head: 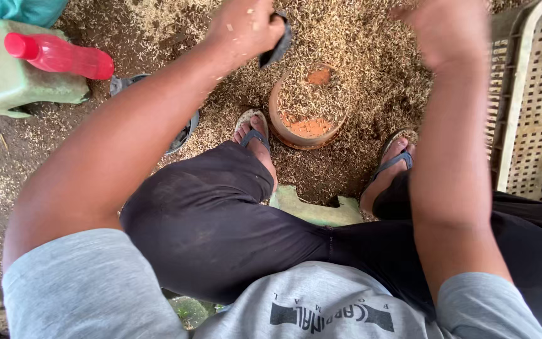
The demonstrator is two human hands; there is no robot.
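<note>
A wide heap of rice husks (359,56) covers the ground in the far middle of the scene, and the person sits on a low green stool (312,210) in front of it. At the far right stands a pale plastic crate (534,94) with a grid wall; at the far left a second green stool (14,81) carries a red bottle (58,55) lying on its side.

Between the two sandalled feet stands a round terracotta pot (305,110). It holds husks nearly to the rim, but orange patches still show at the near and far edges, so I judge the filling as mostly done, with a little left to add.

The left hand (243,25) is clamped on a small black pot (277,39), the fingers wrapped over its rim; this pot is just beyond the terracotta one, to the left. The right hand (446,28) is blurred above the heap, and I cannot tell if its fingers are apart or together.
</note>
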